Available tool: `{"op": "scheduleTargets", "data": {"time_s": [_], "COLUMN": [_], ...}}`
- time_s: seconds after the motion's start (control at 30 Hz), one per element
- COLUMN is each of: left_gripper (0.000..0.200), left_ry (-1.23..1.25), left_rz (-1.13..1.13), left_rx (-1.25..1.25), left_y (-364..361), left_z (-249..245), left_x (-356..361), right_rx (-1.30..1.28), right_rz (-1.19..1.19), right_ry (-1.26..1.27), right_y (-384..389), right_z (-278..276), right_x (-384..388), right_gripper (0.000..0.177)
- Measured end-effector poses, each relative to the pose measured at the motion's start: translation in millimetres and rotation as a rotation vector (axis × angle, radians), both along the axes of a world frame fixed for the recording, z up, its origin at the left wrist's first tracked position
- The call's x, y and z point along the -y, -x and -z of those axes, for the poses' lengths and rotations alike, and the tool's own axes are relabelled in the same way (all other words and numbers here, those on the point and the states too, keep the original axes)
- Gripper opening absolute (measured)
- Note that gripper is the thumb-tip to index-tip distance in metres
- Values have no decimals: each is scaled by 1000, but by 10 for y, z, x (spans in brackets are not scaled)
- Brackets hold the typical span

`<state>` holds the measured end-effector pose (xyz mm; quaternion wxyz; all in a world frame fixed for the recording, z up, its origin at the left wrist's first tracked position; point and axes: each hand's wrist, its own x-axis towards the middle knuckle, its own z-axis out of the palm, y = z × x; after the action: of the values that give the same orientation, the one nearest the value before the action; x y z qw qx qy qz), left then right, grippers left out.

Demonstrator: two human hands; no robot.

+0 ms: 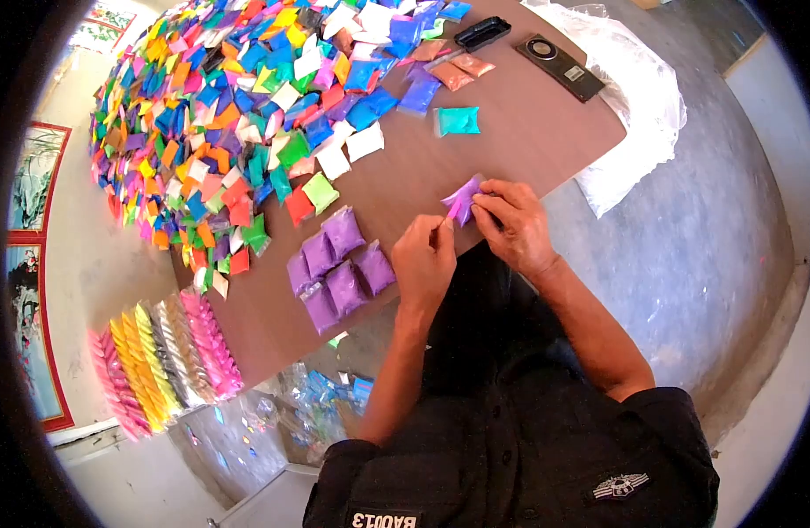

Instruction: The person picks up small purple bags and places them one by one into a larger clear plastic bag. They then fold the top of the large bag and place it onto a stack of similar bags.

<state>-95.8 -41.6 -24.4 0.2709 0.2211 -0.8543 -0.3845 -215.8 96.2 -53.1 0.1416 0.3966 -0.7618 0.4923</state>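
Near the table's front edge, a small purple packet (463,201) is held up between my two hands. My right hand (516,227) pinches its right side between thumb and fingertips. Closed at the packet's lower left is my left hand (425,257), fingertips by a bright pink strip on the packet; exactly what they pinch is partly hidden. Left of my left hand lies a group of several purple packets (343,288) in clear bags, set close together. A teal packet (458,121) rests on the table beyond my hands.
A large heap of multicoloured packets (238,114) covers the table's (528,132) far left. Overlapping rows of packets (163,361) lie at the left end. A phone (561,69) and black case (482,33) sit at the back right, beside a white plastic bag (629,97).
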Motion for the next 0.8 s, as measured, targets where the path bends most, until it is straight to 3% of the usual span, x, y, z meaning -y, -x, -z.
{"op": "scheduleTargets", "data": {"time_s": [0.13,0.27,0.33,0.57,0.63,0.8], "left_gripper": [17,17,17,16,15,14], "left_ry": [125,117,-49,7,146,77], "left_rz": [-54,-86,-114,-6,-17,-67], "left_rx": [65,68,42,36,57,53], "left_y": [135,190,137,11,92,220], "left_z": [55,87,-51,52,72,108], "left_x": [166,238,150,62,138,254], "right_rx": [-1,3,4,-33,-46,42], "right_rz": [-8,9,17,18,22,29], "right_ry": [-10,2,11,35,39,-27], "right_y": [19,4,0,7,10,-10], "right_z": [-41,-50,-38,7,3,-35], "right_x": [8,6,4,45,24,30], "right_gripper": [18,17,17,18,18,19]}}
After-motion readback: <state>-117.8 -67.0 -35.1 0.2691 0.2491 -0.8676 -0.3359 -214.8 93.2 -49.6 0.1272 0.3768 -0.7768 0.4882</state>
